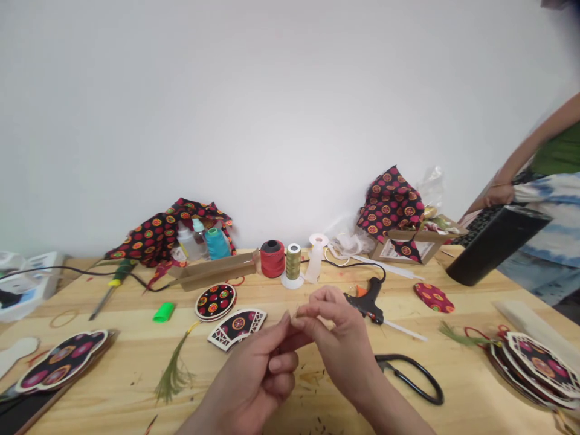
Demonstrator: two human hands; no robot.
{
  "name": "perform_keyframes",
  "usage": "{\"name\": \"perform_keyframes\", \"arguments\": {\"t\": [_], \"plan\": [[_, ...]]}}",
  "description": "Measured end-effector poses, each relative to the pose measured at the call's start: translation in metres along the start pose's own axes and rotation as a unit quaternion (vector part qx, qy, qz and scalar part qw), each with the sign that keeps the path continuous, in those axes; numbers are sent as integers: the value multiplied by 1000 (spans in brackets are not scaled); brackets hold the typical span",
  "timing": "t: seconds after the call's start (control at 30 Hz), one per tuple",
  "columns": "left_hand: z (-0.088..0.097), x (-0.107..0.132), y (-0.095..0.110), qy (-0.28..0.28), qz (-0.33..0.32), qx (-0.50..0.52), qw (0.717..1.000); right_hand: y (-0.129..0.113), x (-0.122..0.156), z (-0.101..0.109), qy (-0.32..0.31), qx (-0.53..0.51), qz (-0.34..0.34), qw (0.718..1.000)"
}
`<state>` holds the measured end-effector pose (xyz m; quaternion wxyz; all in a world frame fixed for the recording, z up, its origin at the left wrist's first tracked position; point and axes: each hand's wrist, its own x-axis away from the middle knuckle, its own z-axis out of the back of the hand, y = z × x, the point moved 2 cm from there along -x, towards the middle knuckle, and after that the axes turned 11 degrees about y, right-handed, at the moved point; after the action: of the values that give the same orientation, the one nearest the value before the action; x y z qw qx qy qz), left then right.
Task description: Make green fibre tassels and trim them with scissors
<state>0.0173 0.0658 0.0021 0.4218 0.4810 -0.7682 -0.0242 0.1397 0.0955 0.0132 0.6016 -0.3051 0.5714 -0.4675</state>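
My left hand [267,368] and my right hand [338,338] meet above the middle of the table, fingertips pinched close together. Whatever lies between them is too small to name; a thin thread-like bit seems to show at the fingertips. Just behind my left hand lies a fan-shaped wooden piece [237,326] with patterned fabric. Beyond it is a round fabric-covered piece [216,302] with a green tassel [174,373]. Scissors with black handles [414,377] lie right of my right hand, partly hidden by it. A black glue gun [371,302] rests behind that hand.
Thread spools, one red [272,260] and one olive [293,263], stand at the back. A screwdriver [109,290] and a green cap-like piece [164,312] lie left. Stacked fabric-covered pieces [539,365] sit right, near a black cylinder [496,244]. Another person [544,181] stands at the right.
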Motion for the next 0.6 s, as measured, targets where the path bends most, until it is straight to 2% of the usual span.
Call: {"name": "perform_keyframes", "arguments": {"t": [0.13,0.23,0.6], "plan": [[8,-8,-2,33,-19,5,999,3,23,6,14,36,106,994],[11,-12,-3,60,-38,-16,997,5,33,10,9,47,159,986],[12,-20,3,101,-72,-60,991,21,49,20,-54,95,208,972]]}}
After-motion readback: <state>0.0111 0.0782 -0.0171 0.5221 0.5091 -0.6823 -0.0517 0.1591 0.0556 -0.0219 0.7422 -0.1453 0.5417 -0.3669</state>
